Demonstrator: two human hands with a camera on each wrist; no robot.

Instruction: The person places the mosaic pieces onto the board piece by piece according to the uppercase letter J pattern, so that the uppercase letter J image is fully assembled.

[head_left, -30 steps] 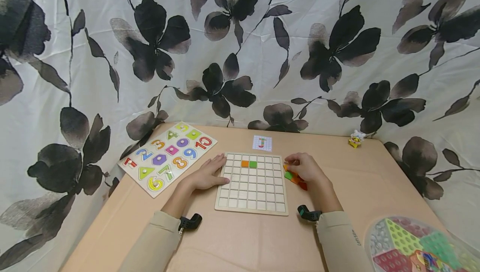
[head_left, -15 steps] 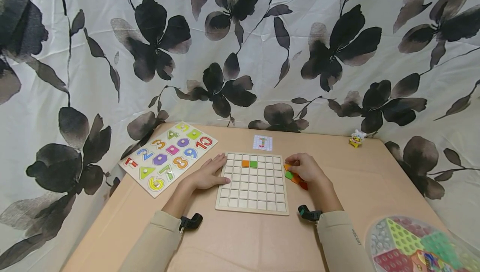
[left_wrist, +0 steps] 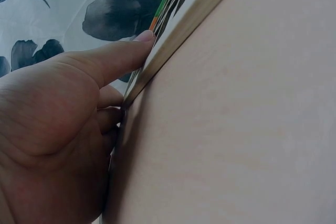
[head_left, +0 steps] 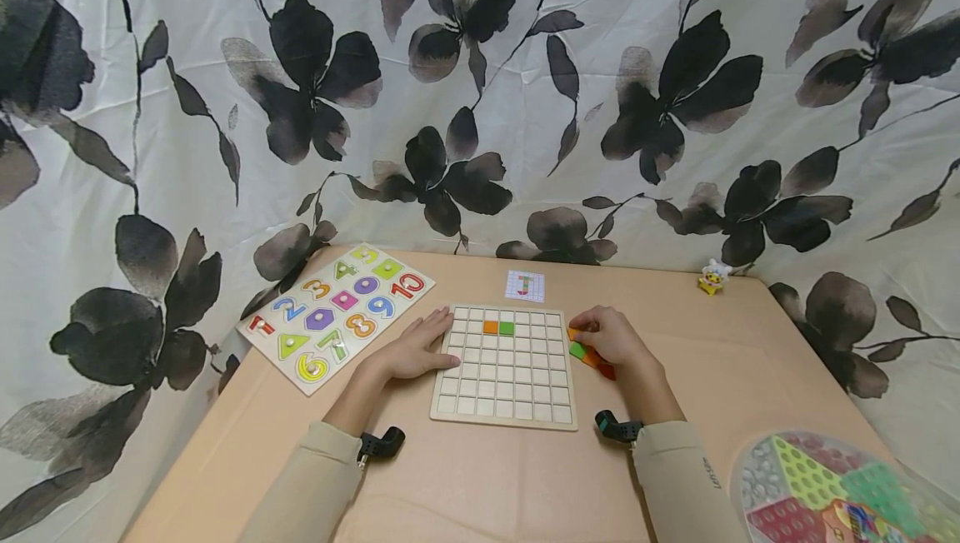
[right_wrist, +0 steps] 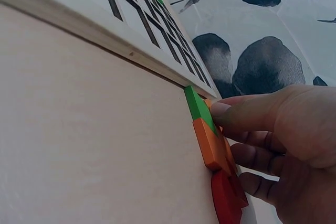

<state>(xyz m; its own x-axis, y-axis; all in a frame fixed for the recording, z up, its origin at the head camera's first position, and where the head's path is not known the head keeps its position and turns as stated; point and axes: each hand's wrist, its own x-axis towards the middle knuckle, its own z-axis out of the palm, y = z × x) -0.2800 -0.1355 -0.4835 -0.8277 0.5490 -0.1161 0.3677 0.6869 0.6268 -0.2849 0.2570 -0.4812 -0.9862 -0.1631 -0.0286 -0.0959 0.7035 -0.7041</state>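
A square wooden board (head_left: 502,368) with a grid of pale cells lies mid-table. One orange tile (head_left: 491,327) and one green tile (head_left: 507,328) sit side by side in its upper rows. My left hand (head_left: 411,350) rests at the board's left edge, thumb on the top face and fingers extended along the side. Beyond the right edge, my right hand (head_left: 611,335) touches a small heap of loose tiles with bent fingers. That heap has a green tile (right_wrist: 198,107), an orange tile (right_wrist: 209,142) and red pieces (right_wrist: 226,198). Whether thumb and fingers pinch a tile is hidden.
A small grid card (head_left: 525,286) with a coloured figure lies behind the board. At left is a number-and-shape puzzle board (head_left: 337,316). A small toy figure (head_left: 712,276) stands back right, and a clear tub (head_left: 832,489) of colourful pieces sits front right.
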